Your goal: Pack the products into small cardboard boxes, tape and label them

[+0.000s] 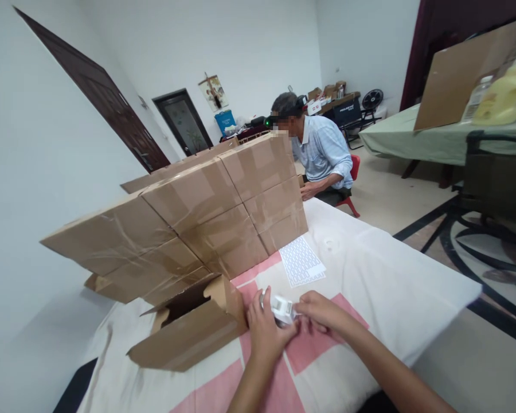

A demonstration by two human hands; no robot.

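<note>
The left hand (264, 328) holds a small white plastic device (282, 307); the right hand (320, 312), fingers narrowed, meets its end, grip unclear. Left of the left hand, an open cardboard box (193, 339) shows a dark interior; taped cartons (204, 192) stand stacked beyond.

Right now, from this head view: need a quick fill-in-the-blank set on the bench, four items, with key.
1. The left hand holds a small item whose colour is ____.
2. The open cardboard box lies to the ____ of both hands, as the wearer sees it.
3. The cloth under the hands is patterned in white and ____.
4. The co-worker sits on a chair coloured ____.

Missing words: white; left; pink; red.
</note>
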